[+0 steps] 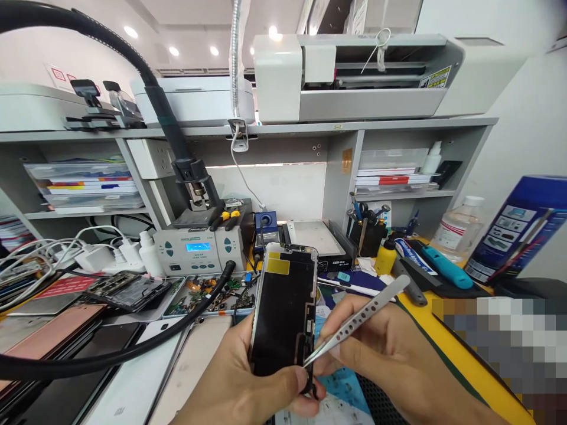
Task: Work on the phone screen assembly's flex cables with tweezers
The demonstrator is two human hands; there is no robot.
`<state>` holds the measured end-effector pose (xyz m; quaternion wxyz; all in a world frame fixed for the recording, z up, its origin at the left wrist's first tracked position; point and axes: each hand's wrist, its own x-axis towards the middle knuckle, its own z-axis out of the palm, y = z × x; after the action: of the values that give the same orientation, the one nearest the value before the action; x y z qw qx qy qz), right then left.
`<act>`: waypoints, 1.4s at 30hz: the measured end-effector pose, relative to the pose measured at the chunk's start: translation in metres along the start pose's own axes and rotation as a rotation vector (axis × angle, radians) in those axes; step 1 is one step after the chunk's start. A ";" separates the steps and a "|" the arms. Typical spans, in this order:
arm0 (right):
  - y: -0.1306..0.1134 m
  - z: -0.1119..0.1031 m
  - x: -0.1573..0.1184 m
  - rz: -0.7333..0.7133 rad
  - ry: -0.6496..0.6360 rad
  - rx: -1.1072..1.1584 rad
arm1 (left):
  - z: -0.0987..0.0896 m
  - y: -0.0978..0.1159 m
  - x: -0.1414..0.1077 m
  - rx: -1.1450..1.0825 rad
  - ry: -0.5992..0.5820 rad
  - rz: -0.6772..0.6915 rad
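Observation:
My left hand [259, 383] is closed around the lower end of a phone screen assembly [283, 313], its dark back turned toward me. A yellow patch sits near the top of that back, and thin flex cables run down its right side. My right hand [376, 348] pinches perforated metal tweezers [358, 319]. Their tips meet the flex cable area at the lower right of the screen, close to my left thumb. Fingers of the right hand are partly behind the tweezers, near the screen's right edge.
At the left lie several phones and tablets [133, 378] under a thick black hose [146, 348]. Behind are a tray of small boards [212, 295] and a hot-air station [199, 251]. A yellow bottle [385, 258], a teal-handled tool [447, 267] and a blue can [518, 230] stand or lie right.

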<state>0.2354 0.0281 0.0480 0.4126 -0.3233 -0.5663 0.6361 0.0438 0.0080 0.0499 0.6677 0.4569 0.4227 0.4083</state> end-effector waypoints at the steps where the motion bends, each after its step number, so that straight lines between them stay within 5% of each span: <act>1: 0.000 0.000 0.000 0.004 0.006 -0.003 | 0.000 0.000 0.000 0.001 -0.002 0.000; 26: 0.001 0.003 0.002 -0.004 0.021 0.031 | 0.003 -0.003 0.002 0.006 0.096 0.024; 42: -0.001 0.005 -0.004 -0.077 0.058 -0.046 | -0.006 -0.001 0.004 0.120 -0.023 -0.050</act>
<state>0.2332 0.0228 0.0498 0.4455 -0.3289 -0.5807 0.5967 0.0393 0.0133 0.0469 0.6539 0.4900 0.4501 0.3601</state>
